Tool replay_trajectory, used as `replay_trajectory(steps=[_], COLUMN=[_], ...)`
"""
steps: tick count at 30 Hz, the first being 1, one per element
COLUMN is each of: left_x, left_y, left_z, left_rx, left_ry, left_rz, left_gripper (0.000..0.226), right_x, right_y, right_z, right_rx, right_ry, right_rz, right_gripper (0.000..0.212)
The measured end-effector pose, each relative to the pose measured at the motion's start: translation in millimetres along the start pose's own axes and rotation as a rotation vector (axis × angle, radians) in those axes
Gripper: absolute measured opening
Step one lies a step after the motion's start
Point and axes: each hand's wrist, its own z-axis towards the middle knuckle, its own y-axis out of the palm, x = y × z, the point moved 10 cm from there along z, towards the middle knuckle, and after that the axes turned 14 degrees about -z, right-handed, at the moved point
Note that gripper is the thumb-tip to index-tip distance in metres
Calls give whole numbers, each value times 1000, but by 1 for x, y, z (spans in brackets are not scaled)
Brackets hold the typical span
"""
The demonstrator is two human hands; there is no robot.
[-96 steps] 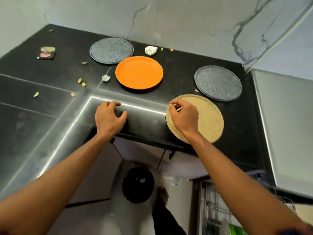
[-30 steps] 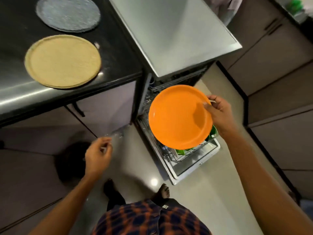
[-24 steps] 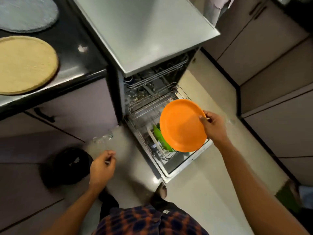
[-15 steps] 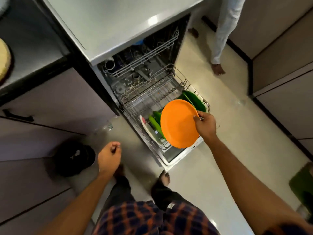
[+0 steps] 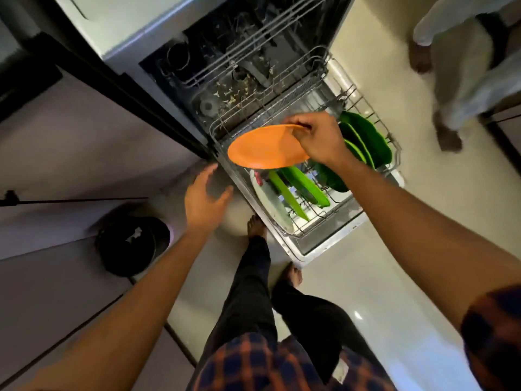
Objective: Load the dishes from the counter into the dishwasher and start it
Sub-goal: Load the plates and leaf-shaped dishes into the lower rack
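- Orange is the colour to track: the orange plate (image 5: pixel 265 149) is hanging in the air, tilted close to flat, over the pulled-out lower rack (image 5: pixel 298 235) of the open dishwasher (image 5: pixel 214 88). It is not sitting in any slot.
- Your right hand (image 5: pixel 318 139) is gripping the orange plate by its far right rim, with the fingers curling over the edge.
- Your left hand (image 5: pixel 204 200) is hovering over the floor just beside the rack's left side, fingers spread and relaxed, grasping nothing.
- Bright green plates (image 5: pixel 304 187) are standing on edge in the near part of the rack, below the orange plate.
- Just left of them, a white plate (image 5: pixel 272 203) is leaning in the rack.
- Darker green dishes (image 5: pixel 363 136) are standing at the rack's right side, beyond your right wrist.
- Pale food scraps (image 5: pixel 234 94) are lying on the dishwasher's floor behind the rack.
- On the floor well to the left, a black bin (image 5: pixel 132 244) is sitting by the cabinets.
- At the top right, another person's legs (image 5: pixel 462 88) in pale trousers are standing.
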Motion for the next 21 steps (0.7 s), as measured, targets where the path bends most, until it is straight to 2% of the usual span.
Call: replay_trajectory(steps=[2,4,6,8,10,13,16,18,21], left_x=[6,14,15,12,11,2,-17,-35,-66], left_y=[4,4,4,1,-4,-10,-8,-4,0], left_z=[37,67,93,111,119,130,141,146,150], left_rx=[-29,-7,1,16,62,154,221,234,266], left_ry=[43,111,103,91,133,150,72,-18,-188], left_rz=[-10,22,44,50,111,200,206,169,100], left_gripper=[74,76,65,43,32,30,23,19,20], right_x=[-26,-51,-69,-83,-85,-81,-59,-34,26], right_y=[25,49,74,93,108,126,133,132,128], right_z=[37,67,86,101,115,136,150,152,136], right_rx=[-78,-129,-189,-203,-206,-184,-124,-54,-1], right_ry=[-114,-214,-288,-346,-337,-294,-207,-164,-6], right_rz=[-57,-79,-61,-43,-60,-56,-17,-21,39], right_gripper=[34,35,36,33,33,35,42,39,33])
